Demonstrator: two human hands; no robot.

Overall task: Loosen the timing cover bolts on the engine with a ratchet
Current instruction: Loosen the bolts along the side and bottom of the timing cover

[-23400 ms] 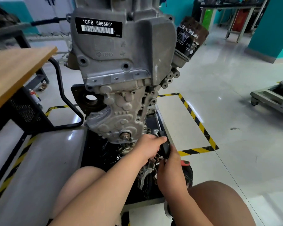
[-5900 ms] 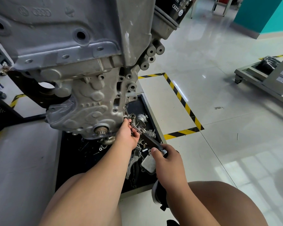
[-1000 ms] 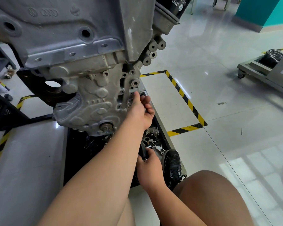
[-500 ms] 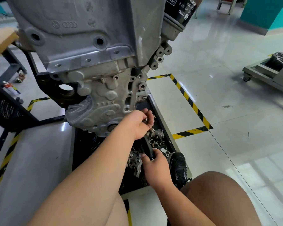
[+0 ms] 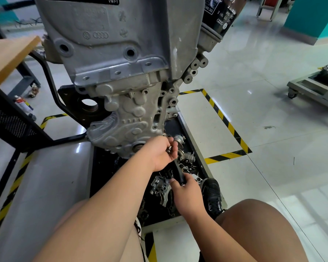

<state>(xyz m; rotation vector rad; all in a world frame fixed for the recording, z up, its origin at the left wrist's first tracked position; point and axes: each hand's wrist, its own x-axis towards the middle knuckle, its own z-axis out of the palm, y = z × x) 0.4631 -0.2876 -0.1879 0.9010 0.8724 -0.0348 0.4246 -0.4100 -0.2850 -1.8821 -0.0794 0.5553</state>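
Head view, one frame. All positions are taken from the engine (image 5: 121,59).

Counts:
- 1 engine, hanging upright with its timing cover (image 5: 129,121) at the lower front.
- 1 black oil filter (image 5: 222,17) at the engine's upper right.
- 4 round bosses (image 5: 195,64) stepped down the engine's right edge.
- 1 ratchet (image 5: 178,172), 2 hands.
- I cannot count the cover bolts (too small at this angle).

Ratchet: it sits just below the engine's lower right corner. The black handle slants down and away from the cover toward me.

Left hand (image 5: 161,154): at the cover's bottom right edge, fingers curled. Its grip is clamped round the ratchet's head end, with a small bright metal piece showing between the fingers.

Right hand (image 5: 186,190): lower and further from the engine. Its grip is wrapped round the butt of the handle.

Containers:
- 1 black tray (image 5: 192,138) directly under the engine.
- It holds many loose metal parts (image 5: 160,186), castings and small fittings piled together, which I cannot count.
- 1 black shoe (image 5: 211,191) rests at the tray's near right corner.

Surroundings:
- A wooden worktop (image 5: 9,53) is to the engine's left.
- Yellow-black hazard tape (image 5: 226,120) lies on the floor to its right.
- 1 wheeled cart (image 5: 311,89) stands well beyond the tape.
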